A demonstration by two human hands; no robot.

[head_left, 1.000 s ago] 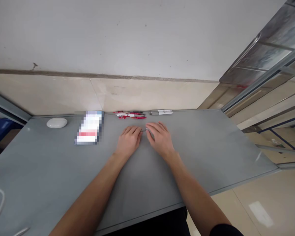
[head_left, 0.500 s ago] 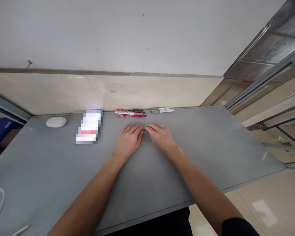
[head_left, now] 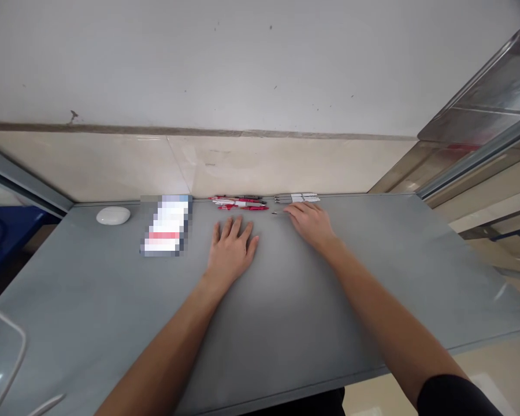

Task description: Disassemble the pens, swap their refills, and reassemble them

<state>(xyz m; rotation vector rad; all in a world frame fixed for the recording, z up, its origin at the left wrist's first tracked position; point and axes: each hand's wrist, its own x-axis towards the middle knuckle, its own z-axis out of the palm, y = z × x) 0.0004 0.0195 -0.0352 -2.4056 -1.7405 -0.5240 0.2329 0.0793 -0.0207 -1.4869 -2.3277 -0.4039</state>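
My left hand (head_left: 230, 247) lies flat on the grey table with its fingers spread and nothing in it. To its right, my right hand (head_left: 312, 224) is closed on a pen, whose metal tip (head_left: 275, 212) sticks out to the left of the fingertips. The rest of that pen is hidden under the hand. Just behind my right hand, several white pens (head_left: 297, 197) lie side by side along the wall. A pile of red and white pens (head_left: 239, 203) sits by the wall, behind and between my hands.
On the grey table (head_left: 112, 300), a phone with a blurred screen (head_left: 167, 225) lies left of my left hand. Farther left is a white oval object (head_left: 113, 216). A white cable (head_left: 23, 346) curves at the front left. The wall borders the back edge.
My hands have moved apart. The left has opened and spread flat; the right has moved right and back towards the white pens, carrying the pen. The view has shifted slightly.
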